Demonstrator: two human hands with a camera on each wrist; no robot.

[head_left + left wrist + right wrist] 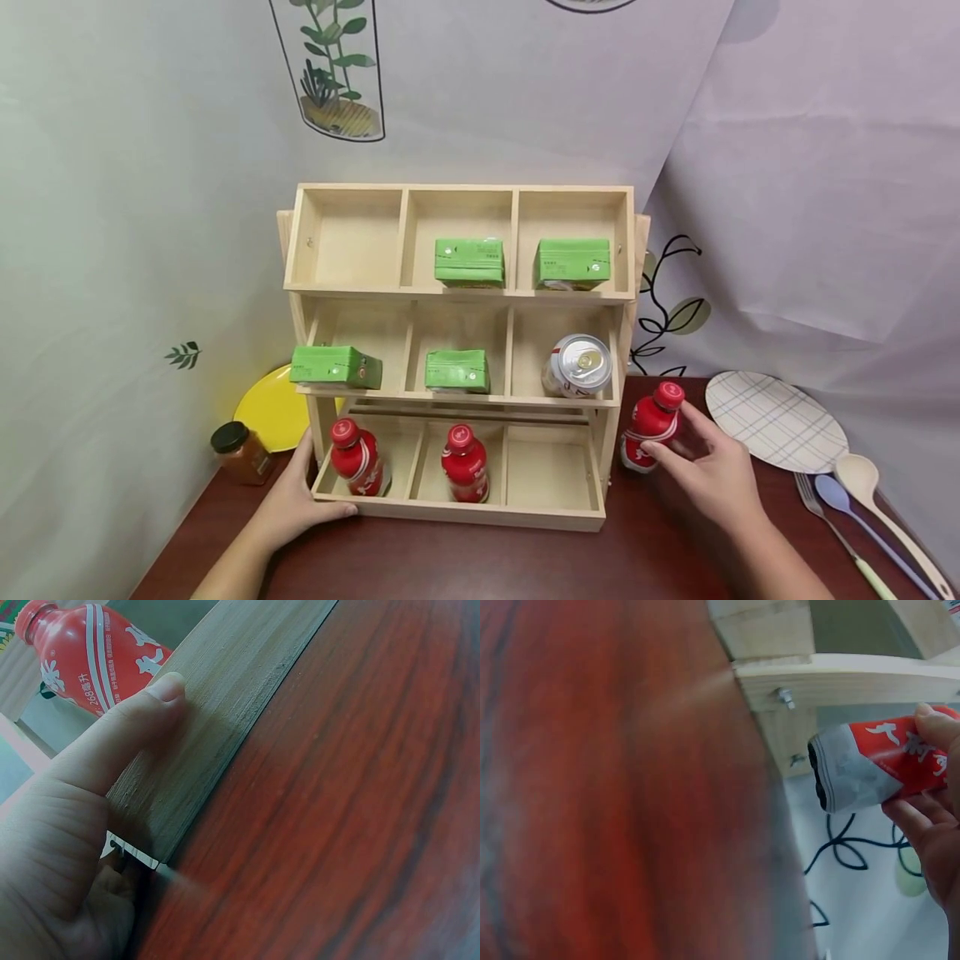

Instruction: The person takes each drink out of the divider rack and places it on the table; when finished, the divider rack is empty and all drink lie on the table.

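My right hand (716,475) grips a red bottle (652,429) with a red cap, just right of the wooden three-tier rack (457,515). In the right wrist view the bottle's pale lower end (855,769) points away from the fingers, beside the rack's side. At the rack's lower left corner, my left hand (296,504) holds on, its thumb (142,712) lying over the front board. Two more red bottles stand in the bottom tier, one in the left compartment (360,458) and one in the middle (465,467). The bottom right compartment (551,475) holds nothing.
Several green cartons (468,262) occupy the upper tiers, and a silver can (577,367) stands middle right. Left of the rack are a yellow plate (277,412) and a dark-lidded jar (242,454). A checked plate (776,421), fork (832,525) and two spoons lie right.
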